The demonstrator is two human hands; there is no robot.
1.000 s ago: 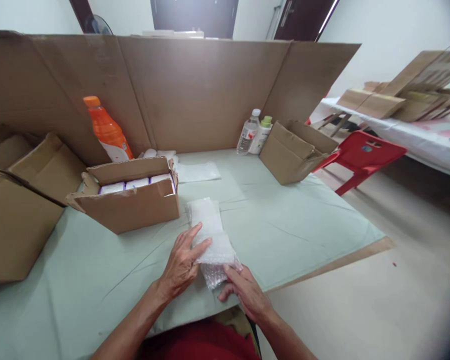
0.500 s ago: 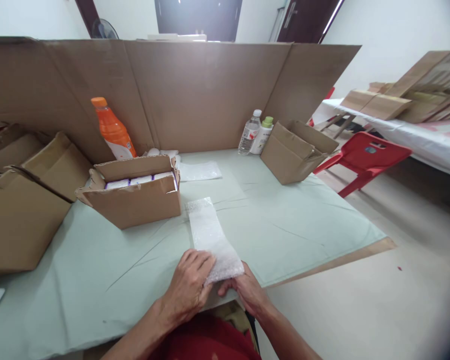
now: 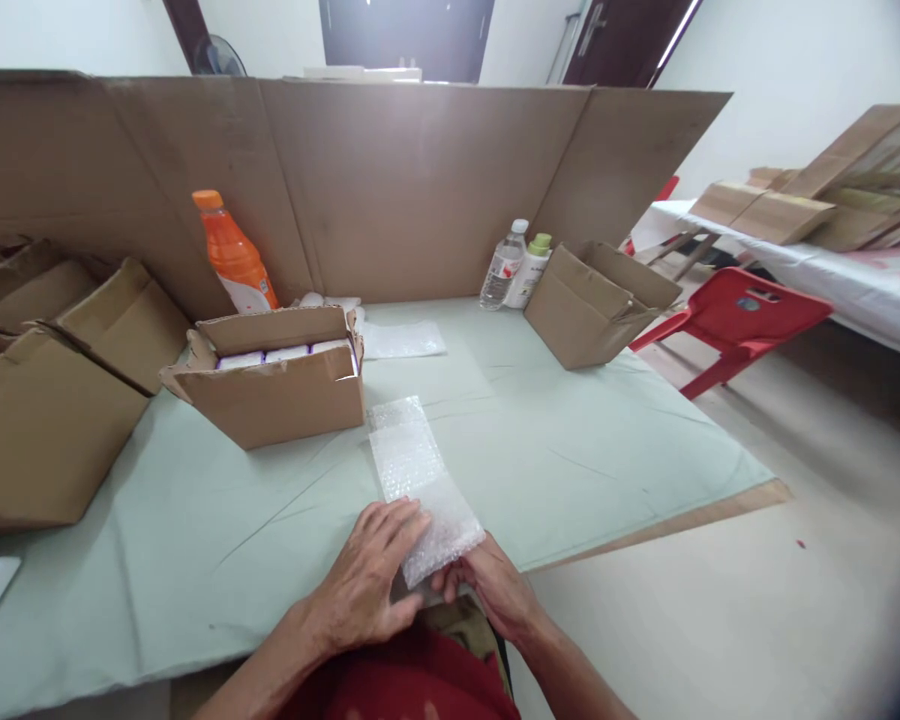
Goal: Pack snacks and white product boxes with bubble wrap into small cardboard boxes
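Note:
A strip of clear bubble wrap (image 3: pixel 420 470), looking like a flat pouch, slants across the green tablecloth from the small carton down to the table's front edge. My left hand (image 3: pixel 371 575) rests its fingertips on the left side of the wrap, with its thumb spread away toward me. At the lower right corner, my right hand (image 3: pixel 491 585) has its fingers curled under the near edge and grips it. Part of those fingers is hidden beneath the wrap.
Left of the wrap stands an open carton (image 3: pixel 300 400) holding white-and-purple boxes. Larger cartons (image 3: pixel 52 430) fill the far left. An orange bottle (image 3: pixel 236 260), a water bottle (image 3: pixel 502 268), a green-capped bottle (image 3: pixel 529 270) and another carton (image 3: pixel 589 315) stand before a cardboard screen (image 3: pixel 420 190).
My left thumb has come away from the wrap and spread out, while its fingers stay on top. The near end of the wrap has shifted and tilted slightly. My right hand keeps its hold.

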